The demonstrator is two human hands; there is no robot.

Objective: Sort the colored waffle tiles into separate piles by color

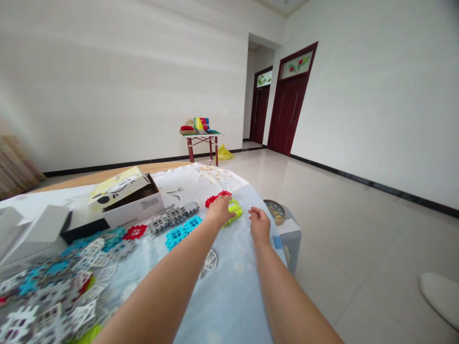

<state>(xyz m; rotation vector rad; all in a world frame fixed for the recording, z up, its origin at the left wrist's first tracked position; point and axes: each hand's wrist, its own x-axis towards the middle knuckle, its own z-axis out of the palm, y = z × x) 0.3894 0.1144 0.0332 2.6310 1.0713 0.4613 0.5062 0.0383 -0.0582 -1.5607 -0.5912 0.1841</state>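
My left hand (219, 210) reaches across the table with its fingers stretched over a red gear-shaped plastic piece (214, 197). Its thumb is spread apart and rests over a lime-green piece (235, 209) of the same kind. To the right, near the table's edge, my right hand (260, 224) is raised with its fingers loosely curled, and nothing shows in them. Blue gear-shaped pieces (183, 232) lie left of my left forearm, beside a row of grey pieces (172, 217). Some white lattice pieces (211, 260) sit between my forearms.
A heap of mixed plastic pieces (53, 291) covers the table's left side. Behind it stands an open box (134, 205) with a yellow lid. A grey stool (294, 239) holding a round tin (275, 210) adjoins the right edge. A small table (201, 135) stands by the wall.
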